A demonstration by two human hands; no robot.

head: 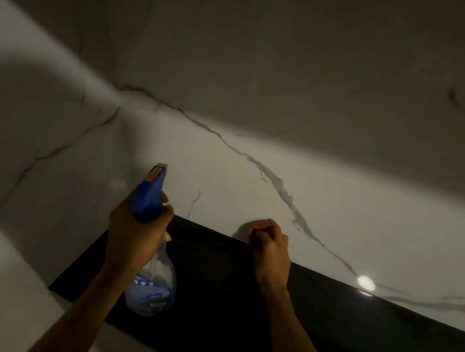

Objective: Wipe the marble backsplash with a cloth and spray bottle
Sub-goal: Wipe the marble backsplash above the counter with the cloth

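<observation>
Spraying step, by the look. Left hand [137, 230] wrapped around spray bottle [150, 242], lower centre, nozzle toward marble backsplash [225, 174]. Right hand [271, 242] fisted against marble above dark table [352, 332]; cloth not visible, possibly bunched inside. Next: squeeze trigger, then wipe.

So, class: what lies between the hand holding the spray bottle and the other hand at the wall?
In the head view, nothing stands between the left hand with the spray bottle and the right hand: just bare marble backsplash above the black counter.
</observation>
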